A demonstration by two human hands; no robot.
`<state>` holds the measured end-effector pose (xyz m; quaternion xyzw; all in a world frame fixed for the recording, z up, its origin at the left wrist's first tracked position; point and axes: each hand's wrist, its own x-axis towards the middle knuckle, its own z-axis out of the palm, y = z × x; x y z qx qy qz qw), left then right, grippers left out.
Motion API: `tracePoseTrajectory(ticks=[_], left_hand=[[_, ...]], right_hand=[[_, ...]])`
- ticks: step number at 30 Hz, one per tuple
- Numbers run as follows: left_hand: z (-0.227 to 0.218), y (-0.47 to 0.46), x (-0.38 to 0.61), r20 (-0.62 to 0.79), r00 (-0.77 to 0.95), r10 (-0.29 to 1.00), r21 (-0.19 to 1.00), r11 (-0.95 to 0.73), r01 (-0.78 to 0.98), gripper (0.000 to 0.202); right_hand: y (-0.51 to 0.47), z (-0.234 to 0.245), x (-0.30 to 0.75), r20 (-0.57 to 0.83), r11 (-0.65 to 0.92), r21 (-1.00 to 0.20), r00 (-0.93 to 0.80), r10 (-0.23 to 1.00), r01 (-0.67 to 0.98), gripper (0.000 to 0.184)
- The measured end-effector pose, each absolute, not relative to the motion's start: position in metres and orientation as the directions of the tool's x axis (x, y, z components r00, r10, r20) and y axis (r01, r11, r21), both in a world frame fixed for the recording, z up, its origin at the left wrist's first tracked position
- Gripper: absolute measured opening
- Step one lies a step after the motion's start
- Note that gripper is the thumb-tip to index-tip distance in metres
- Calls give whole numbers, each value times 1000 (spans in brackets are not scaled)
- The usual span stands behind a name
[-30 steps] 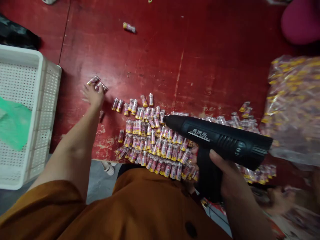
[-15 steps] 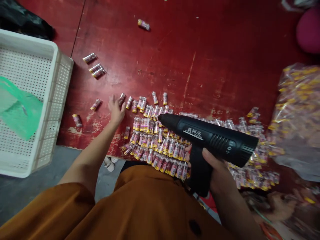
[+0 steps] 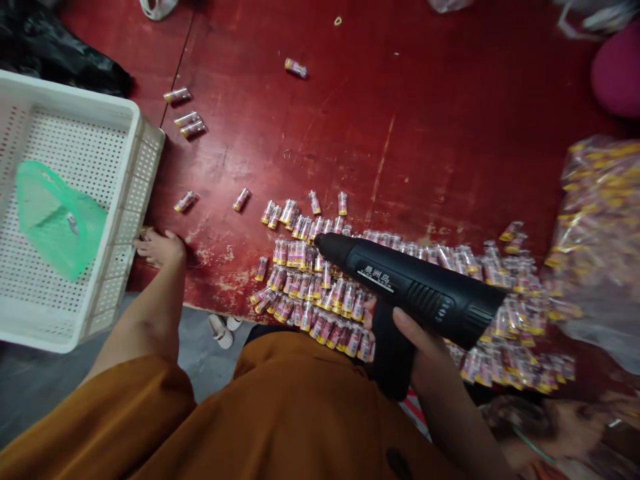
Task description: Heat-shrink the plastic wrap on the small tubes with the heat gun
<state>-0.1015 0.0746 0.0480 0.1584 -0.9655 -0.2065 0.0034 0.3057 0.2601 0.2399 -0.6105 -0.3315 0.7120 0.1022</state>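
One white plastic crate (image 3: 137, 180) holds one green plastic bag (image 3: 60, 220). Right of the crate lie six separate shrink-wrapped tubes (image 3: 241, 199), a heap of tubes (image 3: 320, 313) too many to count, one black heat gun (image 3: 415, 287) and one clear plastic sack (image 3: 600, 220). Three hands show there: the person's left hand (image 3: 160, 248) and right hand (image 3: 425, 360), plus one co-worker's hand (image 3: 560, 427).

A black heat gun (image 3: 415, 287) with white characters on its barrel lies level at lower centre, nozzle pointing left over a dense, loose heap of small pink-and-yellow film-wrapped cylinders (image 3: 300, 257), a few straying toward the upper left.
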Motion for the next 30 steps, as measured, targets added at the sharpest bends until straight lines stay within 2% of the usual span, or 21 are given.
tracePoseTrajectory(ticks=[3,7,9,14,20,25,30], left_hand=[[50,75,-109,-48,-962,-269,442,858,-262,22],[45,93,-112,-50,-999,3,503,864,-22,20],[41,109,-112,-50,-994,94,531,846,54,22],[34,149,-116,-2,-993,121,540,835,100,32],[16,175,-105,-19,-934,357,691,680,246,32],[0,190,-69,-58,-855,515,763,575,295,28],[-7,197,-49,-130,-809,573,855,478,202,32]], right_hand=[[257,238,301,-777,-750,-625,-263,572,214,41],[254,236,300,-779,-755,-622,-265,569,207,40],[253,236,300,-807,-777,-587,-241,540,226,42],[253,237,296,-845,-796,-535,-196,498,284,44],[249,233,288,-862,-802,-504,-140,487,320,46],[244,218,294,-848,-769,-528,-162,506,361,54],[244,210,299,-834,-745,-546,-167,526,383,51]])
